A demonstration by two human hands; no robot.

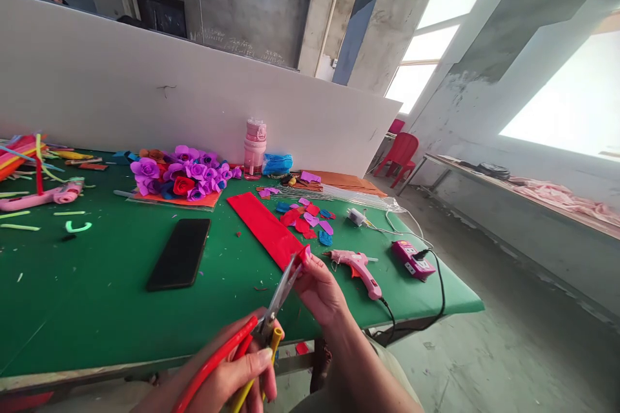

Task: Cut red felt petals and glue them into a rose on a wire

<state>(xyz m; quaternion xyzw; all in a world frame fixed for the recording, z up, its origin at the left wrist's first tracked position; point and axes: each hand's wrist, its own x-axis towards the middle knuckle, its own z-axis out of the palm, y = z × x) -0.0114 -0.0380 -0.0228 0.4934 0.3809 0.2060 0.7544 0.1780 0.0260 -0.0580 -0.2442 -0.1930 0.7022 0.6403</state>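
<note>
My left hand [242, 374] is closed round a pair of scissors [282, 293] with red and yellow handles. The blades point up and to the right, slightly parted, and their tips meet a small red paper piece [303, 254]. My right hand [320, 287] pinches that piece between thumb and fingers. Just behind it on the green table lies a long red paper strip [264, 229]. Cut petals [305, 219] in red, purple and blue are scattered beyond my right hand. A pink glue gun [356, 268] lies to the right of that hand.
A black phone [179, 255] lies left of the strip. Purple and red paper flowers [186, 174], a pink bottle [254, 150] and a blue packet [278, 164] stand along the white board [194, 90]. A purple power socket [413, 260] with a black cable sits near the right table edge.
</note>
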